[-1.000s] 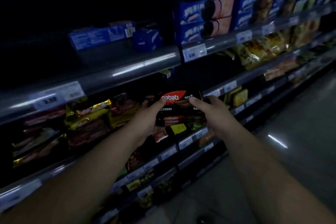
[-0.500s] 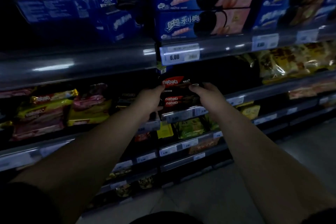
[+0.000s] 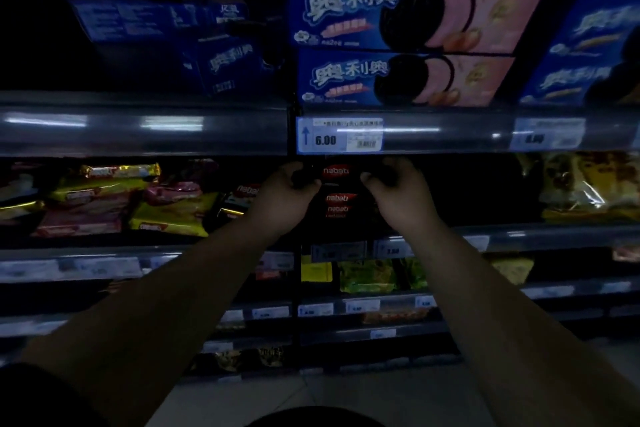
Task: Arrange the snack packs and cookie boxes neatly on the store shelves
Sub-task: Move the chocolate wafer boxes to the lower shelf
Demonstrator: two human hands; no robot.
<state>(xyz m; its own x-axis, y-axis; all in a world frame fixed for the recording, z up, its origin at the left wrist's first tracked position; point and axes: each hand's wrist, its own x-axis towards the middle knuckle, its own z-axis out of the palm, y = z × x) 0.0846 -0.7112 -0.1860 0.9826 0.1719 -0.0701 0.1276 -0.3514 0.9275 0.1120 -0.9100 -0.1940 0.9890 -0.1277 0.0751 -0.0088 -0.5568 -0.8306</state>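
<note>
Head view | left hand (image 3: 284, 189) and right hand (image 3: 398, 189): fingers clenched on either end of the top Nabati pack (image 3: 335, 172) | location: atop stack, second shelf (image 3: 519, 236) | judged: two-sided hold squares it.

- Hands: two, a left hand (image 3: 287, 189) and a right hand (image 3: 398, 189), both curled onto one dark Nabati pack (image 3: 337, 184).
- Red Nabati logos between the hands: three; how many packs they belong to cannot be told.
- Blue cookie boxes with a pink panel (image 3: 408, 14), far centre on the upper shelf: two, stacked.
- Blue boxes far right (image 3: 595, 55): at least two, cropped by the edge.
- Blue boxes far left (image 3: 221, 62): at least two, dim.
- Readable price tags: one, marked 6.00 (image 3: 339, 135).
- Yellow and pink snack packs (image 3: 104, 198) at left: several, too dark to count.
</note>
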